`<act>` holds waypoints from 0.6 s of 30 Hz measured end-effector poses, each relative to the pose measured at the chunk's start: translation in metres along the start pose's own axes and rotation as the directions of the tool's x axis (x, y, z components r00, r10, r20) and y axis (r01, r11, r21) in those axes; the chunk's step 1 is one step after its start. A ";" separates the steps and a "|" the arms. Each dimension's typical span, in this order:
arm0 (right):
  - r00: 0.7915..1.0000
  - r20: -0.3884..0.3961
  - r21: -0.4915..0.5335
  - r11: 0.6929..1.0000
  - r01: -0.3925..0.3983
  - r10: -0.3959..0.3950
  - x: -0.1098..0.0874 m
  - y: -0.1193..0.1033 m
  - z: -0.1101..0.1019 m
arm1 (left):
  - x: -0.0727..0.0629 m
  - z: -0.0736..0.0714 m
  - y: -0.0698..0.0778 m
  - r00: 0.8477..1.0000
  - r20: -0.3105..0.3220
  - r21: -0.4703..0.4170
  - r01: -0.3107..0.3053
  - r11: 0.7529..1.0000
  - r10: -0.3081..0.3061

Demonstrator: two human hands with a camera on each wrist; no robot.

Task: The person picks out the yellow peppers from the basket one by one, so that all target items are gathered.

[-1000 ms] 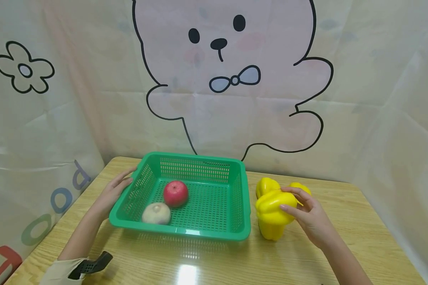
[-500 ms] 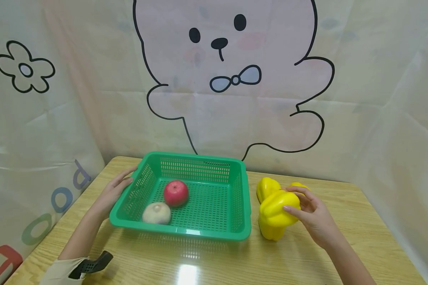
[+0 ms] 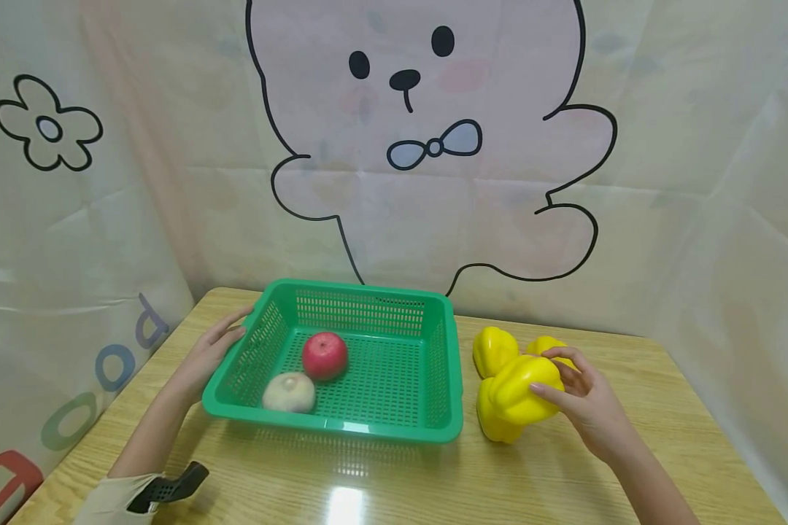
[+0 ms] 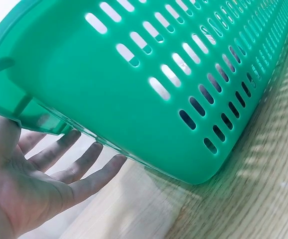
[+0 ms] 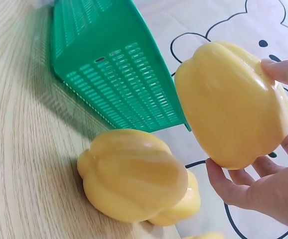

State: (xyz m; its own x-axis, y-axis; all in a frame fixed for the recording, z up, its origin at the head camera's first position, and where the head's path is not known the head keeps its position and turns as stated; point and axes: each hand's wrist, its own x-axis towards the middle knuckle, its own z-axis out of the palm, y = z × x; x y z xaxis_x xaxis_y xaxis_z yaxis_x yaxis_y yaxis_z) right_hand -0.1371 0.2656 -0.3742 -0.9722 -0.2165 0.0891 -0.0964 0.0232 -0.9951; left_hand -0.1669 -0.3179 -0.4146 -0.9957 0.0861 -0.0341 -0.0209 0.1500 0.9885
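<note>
My right hand [image 3: 591,408] holds a yellow bell pepper [image 3: 527,390] between thumb and fingertips. In the right wrist view, this bell pepper [image 5: 233,104] is raised off the table, above another yellow bell pepper [image 5: 134,174]. Behind it in the head view are two more, one bell pepper [image 3: 495,351] at the left and one bell pepper [image 3: 543,344] partly hidden by the hand. My left hand [image 3: 213,354] touches the left side of a green plastic basket [image 3: 456,364]. In the left wrist view its fingers [image 4: 84,159] lie extended against the basket wall [image 4: 109,99].
Inside the basket sit a red apple [image 3: 325,356] and a whitish round vegetable [image 3: 289,394], side by side at the left. The wooden table [image 3: 400,488] meets a cloth backdrop [image 3: 400,233] with a bear drawing at the back.
My right hand has moved right and slightly toward me with the bell pepper, which has turned in the fingers. The left hand and basket stay where they were.
</note>
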 end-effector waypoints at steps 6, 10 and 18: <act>0.999 -0.039 -0.040 0.999 -0.029 0.027 -0.002 0.002 -0.006 | 0.000 -0.001 0.000 1.000 0.003 -0.001 0.000 1.000 0.000; 0.998 -0.054 -0.045 0.999 -0.028 0.026 -0.004 0.003 -0.009 | 0.000 0.000 0.000 1.000 0.005 -0.003 0.000 1.000 0.000; 0.997 -0.073 -0.079 0.996 -0.030 0.024 -0.008 0.004 -0.014 | -0.001 0.001 0.001 1.000 0.001 0.001 0.002 1.000 -0.002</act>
State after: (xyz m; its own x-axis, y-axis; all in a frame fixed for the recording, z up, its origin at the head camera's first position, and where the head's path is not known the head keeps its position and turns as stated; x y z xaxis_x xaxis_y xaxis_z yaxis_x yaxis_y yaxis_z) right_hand -0.1331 0.2814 -0.3784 -0.9872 -0.1440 0.0678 -0.0836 0.1063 -0.9908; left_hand -0.1662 -0.3173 -0.4136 -0.9956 0.0866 -0.0359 -0.0225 0.1511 0.9883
